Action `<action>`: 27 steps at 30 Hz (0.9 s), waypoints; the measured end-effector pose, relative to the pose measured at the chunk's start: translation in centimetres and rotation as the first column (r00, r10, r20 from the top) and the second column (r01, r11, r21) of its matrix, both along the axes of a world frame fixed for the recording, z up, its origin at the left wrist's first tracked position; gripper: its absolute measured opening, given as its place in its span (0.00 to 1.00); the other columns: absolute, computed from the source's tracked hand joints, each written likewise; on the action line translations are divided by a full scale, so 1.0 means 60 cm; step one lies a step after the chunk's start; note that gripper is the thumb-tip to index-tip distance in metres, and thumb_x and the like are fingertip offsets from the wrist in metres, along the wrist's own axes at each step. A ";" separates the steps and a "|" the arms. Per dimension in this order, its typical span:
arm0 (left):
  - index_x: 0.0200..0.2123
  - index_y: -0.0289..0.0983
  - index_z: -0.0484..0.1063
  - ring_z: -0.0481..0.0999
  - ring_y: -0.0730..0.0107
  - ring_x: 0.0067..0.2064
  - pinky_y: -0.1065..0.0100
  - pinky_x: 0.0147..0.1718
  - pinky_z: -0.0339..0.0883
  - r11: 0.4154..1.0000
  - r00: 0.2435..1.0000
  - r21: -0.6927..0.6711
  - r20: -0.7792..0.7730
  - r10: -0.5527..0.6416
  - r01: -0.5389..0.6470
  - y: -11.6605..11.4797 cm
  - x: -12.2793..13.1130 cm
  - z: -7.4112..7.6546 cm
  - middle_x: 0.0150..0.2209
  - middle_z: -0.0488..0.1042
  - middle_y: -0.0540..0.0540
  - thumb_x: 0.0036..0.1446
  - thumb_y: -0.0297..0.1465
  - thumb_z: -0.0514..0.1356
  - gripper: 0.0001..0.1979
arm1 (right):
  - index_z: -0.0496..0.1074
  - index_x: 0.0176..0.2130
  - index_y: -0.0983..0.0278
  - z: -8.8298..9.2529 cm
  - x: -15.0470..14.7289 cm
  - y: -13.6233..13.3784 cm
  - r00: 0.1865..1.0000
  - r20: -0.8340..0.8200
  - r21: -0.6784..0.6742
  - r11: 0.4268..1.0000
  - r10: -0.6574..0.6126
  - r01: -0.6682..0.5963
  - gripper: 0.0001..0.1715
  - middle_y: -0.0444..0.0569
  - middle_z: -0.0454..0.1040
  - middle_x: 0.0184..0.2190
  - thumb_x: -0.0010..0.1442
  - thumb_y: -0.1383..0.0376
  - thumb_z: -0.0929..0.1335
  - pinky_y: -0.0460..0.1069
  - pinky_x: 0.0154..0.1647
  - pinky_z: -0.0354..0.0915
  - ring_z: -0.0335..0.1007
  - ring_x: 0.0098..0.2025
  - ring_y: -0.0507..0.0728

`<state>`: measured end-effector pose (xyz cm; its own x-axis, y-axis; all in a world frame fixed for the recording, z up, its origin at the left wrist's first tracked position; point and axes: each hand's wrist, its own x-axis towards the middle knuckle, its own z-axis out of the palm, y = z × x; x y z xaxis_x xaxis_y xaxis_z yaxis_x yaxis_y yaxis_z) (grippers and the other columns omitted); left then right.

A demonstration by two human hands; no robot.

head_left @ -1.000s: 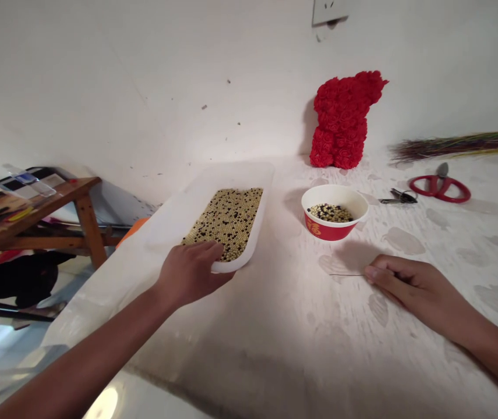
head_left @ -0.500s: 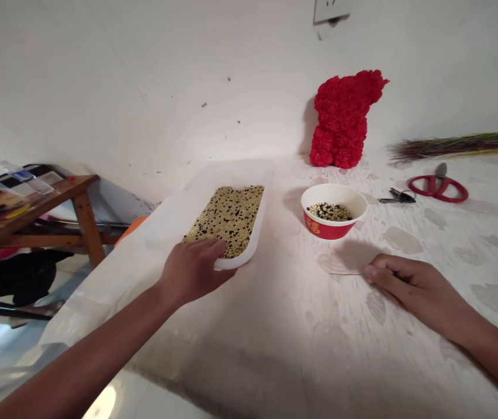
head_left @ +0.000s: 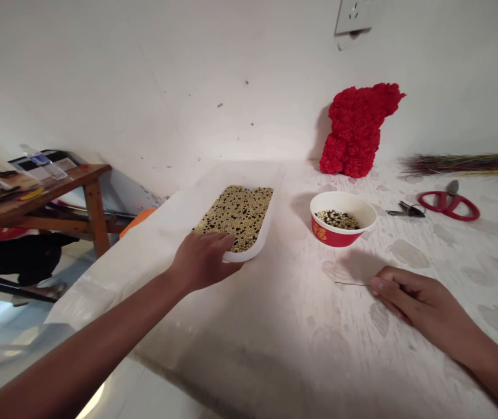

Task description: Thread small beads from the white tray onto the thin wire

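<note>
My left hand [head_left: 202, 262] grips the near rim of a translucent white plastic tray [head_left: 240, 173], with its fingers curled over the edge. A dense layer of pale and dark beads [head_left: 237, 215] fills the tray's far part. My right hand [head_left: 419, 302] lies on the white tabletop, its fingertips pinching a thin metal needle [head_left: 351, 284] that points left. Just beyond that needle stands a red and white bowl [head_left: 325, 235] holding a shallow heap of mixed beads [head_left: 336, 220].
A red rose-foam bear [head_left: 356, 131] leans against the wall. To the right lie red-handled scissors [head_left: 447, 203], keys [head_left: 406, 209] and a bundle of coloured fibres [head_left: 465, 164]. A cluttered wooden table [head_left: 95, 198] stands beyond the left edge of the white surface.
The whole scene has shifted slightly right and down in view. Both hands keep their hold, on the tray and the needle.
</note>
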<state>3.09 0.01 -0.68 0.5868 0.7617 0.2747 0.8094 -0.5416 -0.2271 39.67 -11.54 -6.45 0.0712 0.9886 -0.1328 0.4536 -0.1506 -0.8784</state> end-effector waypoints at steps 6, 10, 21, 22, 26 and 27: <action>0.28 0.39 0.66 0.77 0.61 0.32 0.64 0.25 0.47 0.999 0.999 -0.047 -0.046 0.021 -0.023 -0.001 0.000 0.001 0.29 0.77 0.48 0.58 0.44 0.60 0.15 | 0.63 0.24 0.62 0.006 -0.004 -0.001 1.000 0.011 0.008 1.000 -0.011 0.011 0.31 0.40 0.55 0.19 0.64 0.42 0.65 0.47 0.24 0.50 0.50 0.23 0.51; 0.30 0.39 0.67 0.78 0.60 0.36 0.64 0.25 0.50 0.992 0.998 -0.121 -0.063 0.029 -0.037 -0.003 0.001 0.010 0.33 0.78 0.48 0.61 0.45 0.59 0.16 | 0.63 0.24 0.62 0.005 -0.004 0.002 1.000 0.021 0.018 1.000 -0.001 0.001 0.31 0.41 0.55 0.19 0.64 0.42 0.65 0.47 0.24 0.51 0.51 0.23 0.51; 0.53 0.41 0.65 0.73 0.53 0.52 0.52 0.47 0.69 0.982 0.960 -0.026 0.215 -0.180 0.190 -0.060 -0.012 0.058 0.52 0.75 0.42 0.58 0.42 0.65 0.23 | 0.64 0.25 0.61 -0.015 0.012 0.007 0.997 0.066 -0.068 0.997 0.046 -0.042 0.32 0.41 0.55 0.20 0.64 0.39 0.62 0.47 0.23 0.54 0.52 0.23 0.52; 0.52 0.42 0.66 0.74 0.55 0.50 0.53 0.47 0.69 0.971 0.928 0.025 0.287 -0.236 0.239 -0.074 -0.004 0.062 0.49 0.76 0.43 0.59 0.39 0.64 0.19 | 0.64 0.26 0.61 -0.019 0.015 0.009 0.995 0.076 -0.079 0.995 0.059 -0.053 0.31 0.42 0.55 0.21 0.63 0.39 0.62 0.47 0.22 0.55 0.52 0.23 0.53; 0.37 0.41 0.67 0.71 0.68 0.32 0.61 0.30 0.66 0.833 0.788 -0.033 0.348 -0.508 0.552 -0.113 0.047 0.033 0.31 0.76 0.49 0.63 0.36 0.61 0.06 | 0.65 0.24 0.60 -0.029 0.020 0.009 0.993 0.112 -0.046 0.999 0.031 -0.026 0.31 0.45 0.57 0.21 0.61 0.39 0.64 0.49 0.22 0.58 0.56 0.23 0.55; 0.35 0.41 0.67 0.68 0.69 0.28 0.62 0.24 0.62 0.774 0.752 -0.060 0.293 -0.590 0.630 -0.115 0.061 0.013 0.29 0.74 0.50 0.64 0.35 0.61 0.06 | 0.65 0.23 0.59 -0.030 0.019 0.008 0.993 0.113 -0.034 0.999 0.019 -0.015 0.30 0.46 0.58 0.21 0.61 0.39 0.64 0.50 0.22 0.58 0.56 0.23 0.56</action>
